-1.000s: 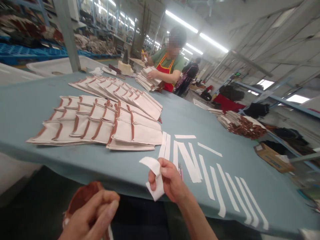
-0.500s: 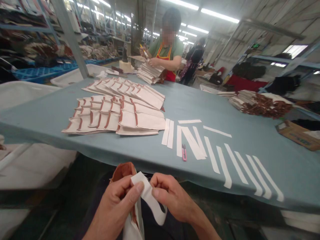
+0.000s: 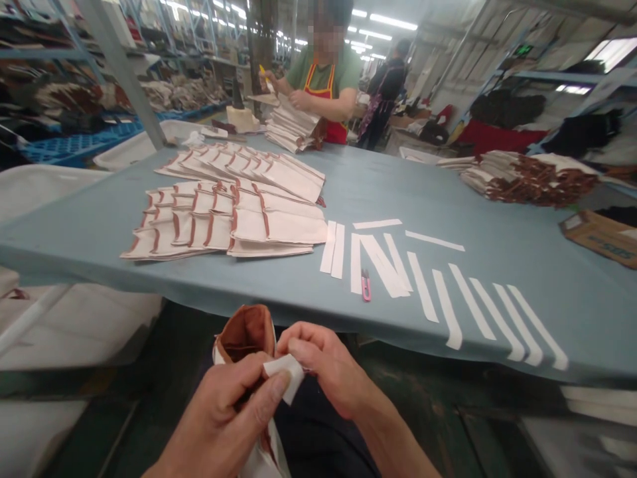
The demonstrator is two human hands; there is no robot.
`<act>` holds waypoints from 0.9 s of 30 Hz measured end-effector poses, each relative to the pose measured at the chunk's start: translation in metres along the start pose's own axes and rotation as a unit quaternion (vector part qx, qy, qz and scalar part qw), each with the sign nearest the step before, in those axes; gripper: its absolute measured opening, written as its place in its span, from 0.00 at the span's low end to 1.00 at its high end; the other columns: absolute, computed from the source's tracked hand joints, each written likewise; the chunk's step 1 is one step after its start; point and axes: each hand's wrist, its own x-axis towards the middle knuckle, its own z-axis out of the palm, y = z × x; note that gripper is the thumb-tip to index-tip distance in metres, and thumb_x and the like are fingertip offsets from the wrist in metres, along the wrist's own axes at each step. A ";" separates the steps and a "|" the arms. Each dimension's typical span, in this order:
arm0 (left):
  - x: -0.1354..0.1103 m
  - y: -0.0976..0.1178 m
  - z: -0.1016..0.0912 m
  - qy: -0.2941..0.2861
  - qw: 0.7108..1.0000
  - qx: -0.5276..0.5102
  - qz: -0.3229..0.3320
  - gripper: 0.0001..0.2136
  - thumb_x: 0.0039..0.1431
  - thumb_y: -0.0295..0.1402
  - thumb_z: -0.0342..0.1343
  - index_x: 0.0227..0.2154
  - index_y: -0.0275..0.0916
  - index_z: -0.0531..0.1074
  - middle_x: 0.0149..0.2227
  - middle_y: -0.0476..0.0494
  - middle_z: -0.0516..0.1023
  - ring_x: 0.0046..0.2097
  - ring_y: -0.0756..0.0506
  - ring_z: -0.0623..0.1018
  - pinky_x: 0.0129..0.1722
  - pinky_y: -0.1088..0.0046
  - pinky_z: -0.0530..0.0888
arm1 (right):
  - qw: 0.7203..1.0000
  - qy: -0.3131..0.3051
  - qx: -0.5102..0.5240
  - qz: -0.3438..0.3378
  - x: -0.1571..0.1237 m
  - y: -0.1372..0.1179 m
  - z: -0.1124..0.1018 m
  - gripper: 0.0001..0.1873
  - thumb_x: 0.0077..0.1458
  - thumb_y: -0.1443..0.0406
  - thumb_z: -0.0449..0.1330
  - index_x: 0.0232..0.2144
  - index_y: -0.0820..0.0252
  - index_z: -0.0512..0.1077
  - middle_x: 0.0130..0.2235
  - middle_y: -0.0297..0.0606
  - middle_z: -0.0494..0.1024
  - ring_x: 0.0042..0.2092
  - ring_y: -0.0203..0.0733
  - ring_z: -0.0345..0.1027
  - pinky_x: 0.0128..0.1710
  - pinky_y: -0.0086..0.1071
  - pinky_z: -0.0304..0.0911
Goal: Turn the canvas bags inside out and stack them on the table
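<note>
My left hand [image 3: 236, 398] pinches a short white strip [image 3: 287, 375] between thumb and forefinger, over the side of a cream fabric pouch [image 3: 249, 332] with a rust-brown lining. The pouch stands upright above my lap, its mouth open towards the table, its lower part partly covered by my left hand. My right hand [image 3: 331, 368] is closed in a pinch at the strip's far edge, beside the pouch rim. What lies between its fingertips is hidden.
On the blue-green table [image 3: 378, 179] lie several loose white strips [image 3: 423, 285], pink thread snips [image 3: 365, 285] and rows of cream pouches [image 3: 279, 226]. Across it a co-worker in a red apron [image 3: 321, 79] handles a stack of pouches [image 3: 293, 126]. A cardboard box [image 3: 602, 236] sits at right.
My right hand has moved up and left, to the pouch rim. The strip's hanging loop is out of sight; only a short part shows. The pouch mouth shows wider. The view has tilted slightly down.
</note>
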 end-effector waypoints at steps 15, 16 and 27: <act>-0.005 -0.009 -0.005 0.078 0.996 0.034 -0.003 0.12 0.55 0.36 0.60 0.42 0.44 0.80 0.28 0.55 0.83 0.30 0.46 0.81 0.33 0.74 0.73 | 0.996 -0.082 0.006 0.040 -0.010 -0.007 0.008 0.35 0.51 0.37 0.77 0.38 0.60 0.76 0.33 0.31 0.75 0.33 0.34 0.65 0.37 0.29 0.61; -0.005 -0.009 -0.005 0.084 0.996 0.026 -0.012 0.14 0.53 0.36 0.60 0.44 0.45 0.79 0.27 0.56 0.82 0.31 0.45 0.82 0.33 0.73 0.73 | 0.995 -0.088 -0.004 0.036 -0.010 -0.007 0.007 0.34 0.52 0.37 0.76 0.37 0.60 0.76 0.33 0.31 0.75 0.33 0.34 0.65 0.38 0.30 0.62; -0.014 -0.023 -0.013 0.135 0.990 -0.030 -0.037 0.24 0.68 0.53 0.56 0.21 0.46 0.61 0.20 0.55 0.67 0.24 0.47 0.69 0.27 0.73 0.68 | 0.999 0.036 -0.007 -0.040 -0.014 0.024 0.030 0.34 0.58 0.35 0.72 0.33 0.58 0.69 0.26 0.28 0.71 0.27 0.32 0.60 0.31 0.27 0.59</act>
